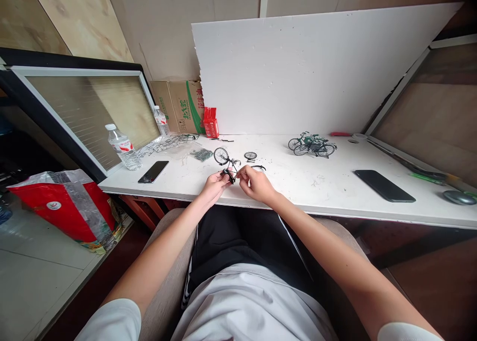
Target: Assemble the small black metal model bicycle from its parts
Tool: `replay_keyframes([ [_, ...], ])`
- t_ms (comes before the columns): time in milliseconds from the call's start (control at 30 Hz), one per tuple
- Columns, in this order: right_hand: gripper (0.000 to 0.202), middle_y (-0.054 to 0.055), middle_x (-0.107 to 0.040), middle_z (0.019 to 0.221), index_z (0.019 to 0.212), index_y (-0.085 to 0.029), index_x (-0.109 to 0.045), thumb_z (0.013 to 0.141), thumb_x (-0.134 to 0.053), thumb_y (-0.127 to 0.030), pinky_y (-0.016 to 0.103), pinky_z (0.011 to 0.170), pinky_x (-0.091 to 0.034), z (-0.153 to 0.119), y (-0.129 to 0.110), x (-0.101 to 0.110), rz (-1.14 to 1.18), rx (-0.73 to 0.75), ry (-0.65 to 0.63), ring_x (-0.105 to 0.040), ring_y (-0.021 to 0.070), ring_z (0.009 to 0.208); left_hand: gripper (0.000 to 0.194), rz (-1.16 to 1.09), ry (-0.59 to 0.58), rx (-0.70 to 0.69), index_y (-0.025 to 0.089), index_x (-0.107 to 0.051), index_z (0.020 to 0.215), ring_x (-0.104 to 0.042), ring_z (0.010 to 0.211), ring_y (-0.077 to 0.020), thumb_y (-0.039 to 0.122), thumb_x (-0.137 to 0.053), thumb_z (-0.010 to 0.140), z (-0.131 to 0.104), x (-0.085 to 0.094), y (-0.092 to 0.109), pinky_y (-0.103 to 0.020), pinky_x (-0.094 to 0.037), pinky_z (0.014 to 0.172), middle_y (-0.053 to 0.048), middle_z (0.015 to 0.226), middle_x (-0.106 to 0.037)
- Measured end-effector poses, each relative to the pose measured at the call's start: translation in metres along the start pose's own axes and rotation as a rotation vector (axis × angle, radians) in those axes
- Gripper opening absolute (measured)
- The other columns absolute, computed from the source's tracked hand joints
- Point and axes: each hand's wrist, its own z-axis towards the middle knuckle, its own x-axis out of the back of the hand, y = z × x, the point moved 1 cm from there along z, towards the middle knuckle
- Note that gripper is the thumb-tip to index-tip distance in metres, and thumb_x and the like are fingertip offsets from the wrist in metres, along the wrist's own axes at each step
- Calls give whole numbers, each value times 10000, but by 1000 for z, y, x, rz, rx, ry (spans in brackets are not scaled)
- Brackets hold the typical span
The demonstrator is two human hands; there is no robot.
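Observation:
A black miniature bicycle (236,166), with one spoked wheel (221,156) on its far end, is held above the table's front edge. My left hand (215,186) grips its near end, fingers closed round the dark frame. From the other side my right hand (255,183) is pinched at the bicycle; whatever sits between its fingertips is too small to make out. Just beyond the hands a loose spoked wheel (250,155) lies flat. A curved black part (258,167) rests behind my right hand, and tiny dark bits are scattered nearby.
Miniature bicycles (312,145) stand at the back right. A phone (383,185) and a mouse (459,197) lie on the right, another phone (153,171) on the left. Water bottles (124,148), a bag of small parts (202,155), a red box (210,122) and a carton (179,107) stand leftward.

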Motion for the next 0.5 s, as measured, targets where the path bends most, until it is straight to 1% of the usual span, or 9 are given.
replay_keyframes([
  [67,180,57,-728,978,929,-264,-378,894,-535,-183,324,690,-436,0,9,0,85,-52,49,-632,204,716,449,-19,-34,19,119,-770,1231,-632,1003,-188,250,-908,825,2,3,1,-343,-473,953,-98,1054,-726],
  [167,199,51,-710,925,908,-272,-344,895,-531,-205,349,712,-466,-2,25,-2,172,-161,99,-636,218,743,425,-58,-90,64,131,-767,1242,-608,962,-164,210,-887,842,3,7,3,-302,-466,900,-81,1001,-694],
  [267,199,33,-677,883,914,-279,-332,935,-530,-280,332,621,-475,-3,38,-4,326,-319,170,-631,209,721,379,-84,-99,104,152,-769,1241,-578,916,-138,182,-849,872,2,8,7,-252,-443,805,-79,1019,-672],
  [333,209,24,-657,866,917,-284,-328,949,-531,-322,311,548,-462,-3,42,-5,428,-395,199,-637,208,716,373,-96,-98,111,162,-762,1259,-565,902,-133,167,-822,891,1,7,9,-241,-430,768,-83,1041,-666],
  [400,215,18,-652,858,919,-285,-329,945,-537,-332,300,510,-451,-3,43,-6,476,-425,193,-639,206,708,373,-102,-101,106,172,-752,1276,-566,912,-137,160,-802,907,0,6,11,-240,-423,753,-88,1054,-665],
  [500,216,12,-653,852,920,-283,-335,937,-546,-324,300,516,-460,-3,43,-7,473,-423,177,-637,197,699,368,-97,-103,101,188,-740,1291,-573,928,-145,164,-781,926,-2,4,11,-241,-417,744,-90,1046,-666],
])
